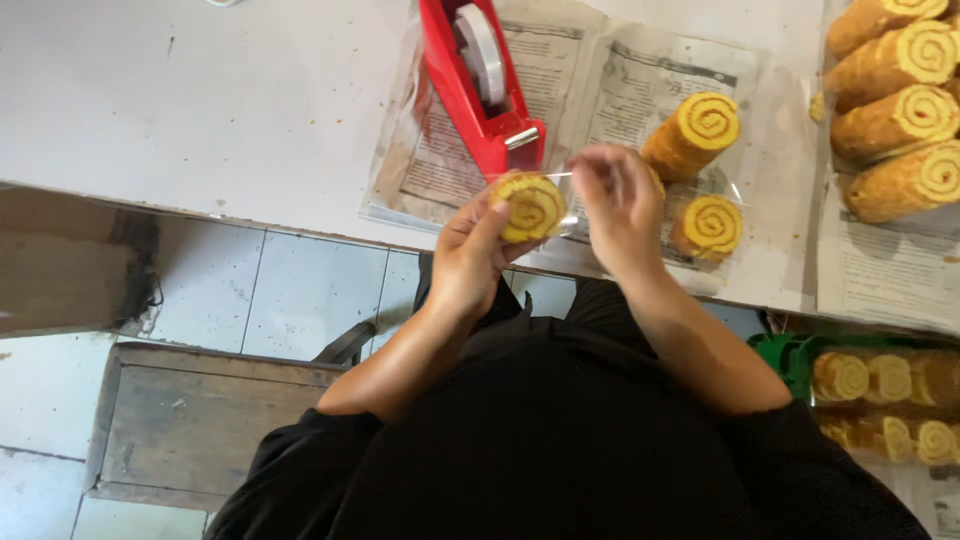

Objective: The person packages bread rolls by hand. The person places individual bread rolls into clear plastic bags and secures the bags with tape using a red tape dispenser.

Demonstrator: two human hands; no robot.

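Starting at my left hand (470, 255): its fingers are curled shut around a slice of yellow swirl roll cake (530, 205), thumb across the front edge, the spiral face turned up toward the camera. The slice sits at the table's near edge, directly in front of the red tape dispenser (480, 85), which stands just beyond my left knuckles.

I judge the cake to be light, soft and crumbly; a hard pinch would dent the sponge or smear the filling, so the safest hold is around the browned outer rim, as the left hand has it, and not on the flat spiral face. A clear plastic wrap (570, 190) seems to surround it; that film looks thin and slippery, likely to slide under the fingertips.

Just right of the slice, my right hand (620, 205) has its fingertips drawn together at the film's edge, apparently pinching it or a bit of tape; motion blur hides exactly which.

Past the right hand, two more slices (700, 150) rest on the newspaper-lined table (250, 110), and whole rolls (895, 120) lie farther right.
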